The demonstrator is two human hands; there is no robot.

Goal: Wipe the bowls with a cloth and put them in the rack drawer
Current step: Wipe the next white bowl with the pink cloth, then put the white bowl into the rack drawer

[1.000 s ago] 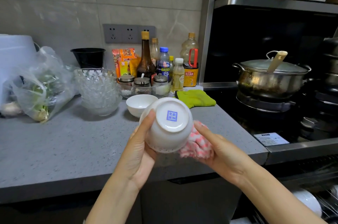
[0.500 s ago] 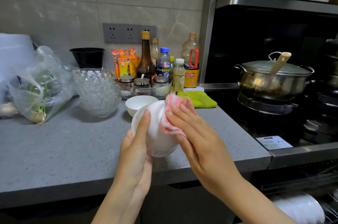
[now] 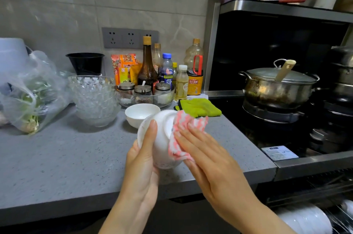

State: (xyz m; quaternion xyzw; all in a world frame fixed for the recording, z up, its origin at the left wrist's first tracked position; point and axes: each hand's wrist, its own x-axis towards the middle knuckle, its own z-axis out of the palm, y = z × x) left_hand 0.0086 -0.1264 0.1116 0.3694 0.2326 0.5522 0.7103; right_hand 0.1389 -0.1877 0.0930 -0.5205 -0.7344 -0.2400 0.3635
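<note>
Grey marbled wall tiles (image 3: 57,4) behind a speckled grey stone surface (image 3: 57,157). Grey triple socket panel (image 3: 129,38) set in the wall. To the right, a black recessed stove alcove (image 3: 267,46) framed in stainless steel (image 3: 211,43). Soft, even light.

Dim, soft light; wide-angle bending; slight blur.

Left hand (image 3: 142,165) grips white bowl (image 3: 162,138); right hand (image 3: 206,153) presses cloth (image 3: 181,125) on it.
</note>
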